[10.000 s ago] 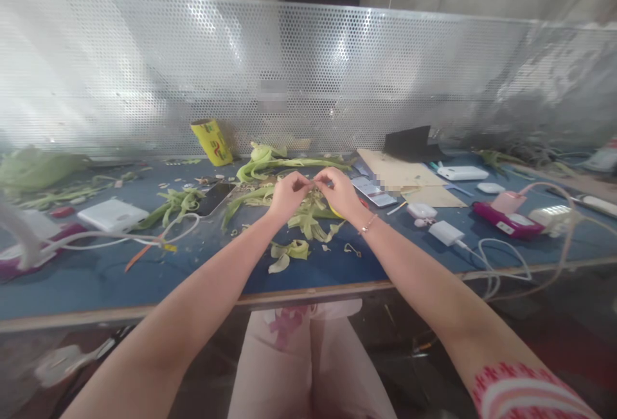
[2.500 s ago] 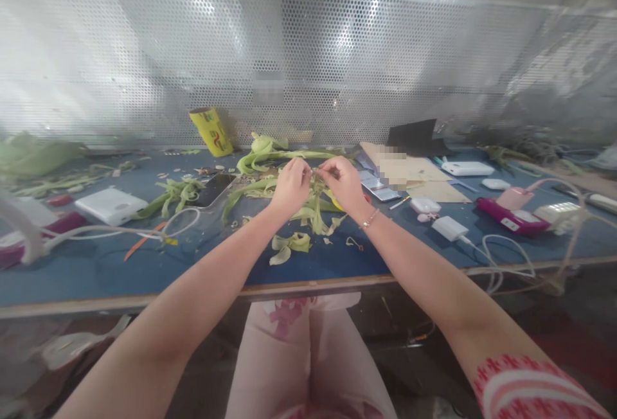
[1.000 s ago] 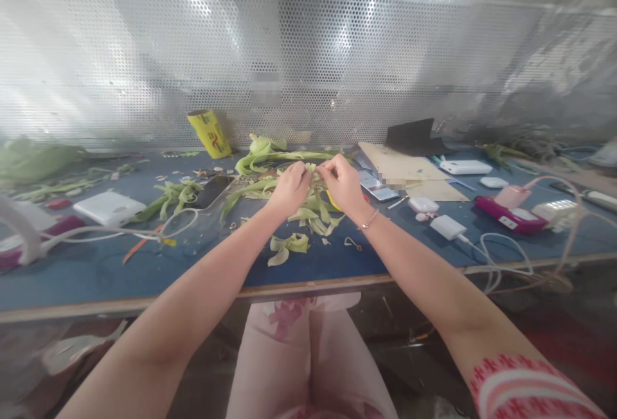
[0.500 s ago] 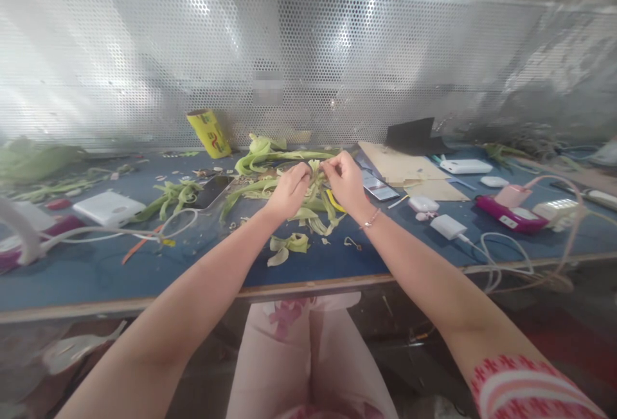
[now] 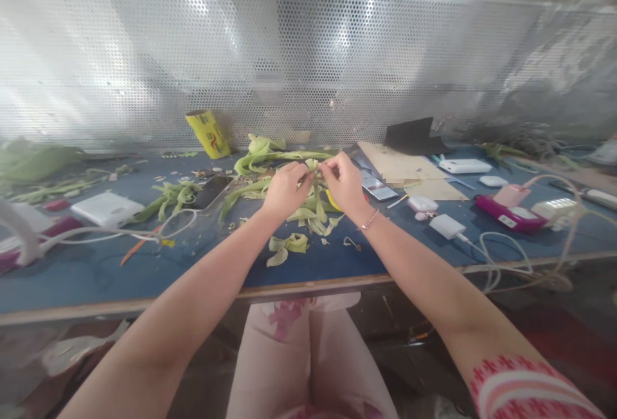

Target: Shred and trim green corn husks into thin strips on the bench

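Between my two hands, over the middle of the blue table, is a pale green leafy bunch with a frilled top. My left hand pinches it from the left, thumb and fingers together. From the right, my right hand pinches the same bunch near its top. The fingertips hide part of it. Long limp green leaves hang or lie just below the hands. Torn leaf pieces are on the table nearer me, and a larger leafy stalk lies behind my left hand.
A yellow tube leans near the perforated metal screen. Phones lie at either side, the right one beside cardboard. White chargers, a purple power strip and looping cables are at the right; a white box is at the left.
My left hand has turned slightly, its fingers extending further toward the bunch. The frilled top sits a little lower and leftward between the fingertips. My right hand has barely shifted.
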`<state>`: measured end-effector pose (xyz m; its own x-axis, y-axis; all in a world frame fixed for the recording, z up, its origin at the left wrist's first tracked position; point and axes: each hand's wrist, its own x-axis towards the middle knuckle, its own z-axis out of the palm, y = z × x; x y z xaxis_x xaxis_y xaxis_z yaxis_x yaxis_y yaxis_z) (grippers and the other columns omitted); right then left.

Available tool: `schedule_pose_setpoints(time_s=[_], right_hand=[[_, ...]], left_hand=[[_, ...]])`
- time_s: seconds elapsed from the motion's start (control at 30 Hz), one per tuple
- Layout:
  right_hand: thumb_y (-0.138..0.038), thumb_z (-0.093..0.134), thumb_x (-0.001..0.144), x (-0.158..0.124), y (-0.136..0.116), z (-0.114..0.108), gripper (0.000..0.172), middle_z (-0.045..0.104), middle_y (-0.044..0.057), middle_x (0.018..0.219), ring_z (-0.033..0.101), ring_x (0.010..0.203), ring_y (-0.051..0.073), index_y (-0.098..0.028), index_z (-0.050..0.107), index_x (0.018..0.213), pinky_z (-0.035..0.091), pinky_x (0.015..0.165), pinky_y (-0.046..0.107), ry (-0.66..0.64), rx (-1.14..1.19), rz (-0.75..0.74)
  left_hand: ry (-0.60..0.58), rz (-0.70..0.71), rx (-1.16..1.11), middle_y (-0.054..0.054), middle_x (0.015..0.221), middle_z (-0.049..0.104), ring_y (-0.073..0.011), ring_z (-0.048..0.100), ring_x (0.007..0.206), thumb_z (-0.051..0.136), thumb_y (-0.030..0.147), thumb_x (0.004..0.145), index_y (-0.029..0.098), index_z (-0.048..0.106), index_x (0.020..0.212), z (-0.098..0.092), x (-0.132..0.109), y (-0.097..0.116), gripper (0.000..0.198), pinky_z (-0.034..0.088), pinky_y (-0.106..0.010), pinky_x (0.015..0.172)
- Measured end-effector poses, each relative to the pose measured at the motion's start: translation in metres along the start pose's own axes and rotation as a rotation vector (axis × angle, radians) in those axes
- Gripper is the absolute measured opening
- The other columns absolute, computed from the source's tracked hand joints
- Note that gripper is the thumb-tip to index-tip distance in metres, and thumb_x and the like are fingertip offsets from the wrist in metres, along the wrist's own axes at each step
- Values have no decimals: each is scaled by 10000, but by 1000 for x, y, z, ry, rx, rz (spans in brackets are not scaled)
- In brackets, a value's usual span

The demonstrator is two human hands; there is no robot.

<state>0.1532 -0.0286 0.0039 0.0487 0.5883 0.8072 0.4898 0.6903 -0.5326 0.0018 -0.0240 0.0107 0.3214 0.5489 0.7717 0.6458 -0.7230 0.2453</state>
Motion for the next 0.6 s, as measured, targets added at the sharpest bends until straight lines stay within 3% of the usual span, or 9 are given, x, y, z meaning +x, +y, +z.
schedule_pose_setpoints(time_s=[0.3,0.6], right_hand=[[-377,507,843,3,7,-1,221,596,3,730,534,658,132,-224,438,699,428,657,287,-17,8,3],[-358,581,793,7,8,-1,243,592,-10,634,536,619,137,-207,482,630,429,646,290,-24,39,103]], left_hand=[[-105,123,72,-38,652,509,-178,481,695,406,219,851,201,445,629,-7,9,-8,225,388,-319,708],[-215,-46,-163,25,563,364,-116,359,549,435,202,790,201,313,572,-10,12,-11,250,298,-266,550]])
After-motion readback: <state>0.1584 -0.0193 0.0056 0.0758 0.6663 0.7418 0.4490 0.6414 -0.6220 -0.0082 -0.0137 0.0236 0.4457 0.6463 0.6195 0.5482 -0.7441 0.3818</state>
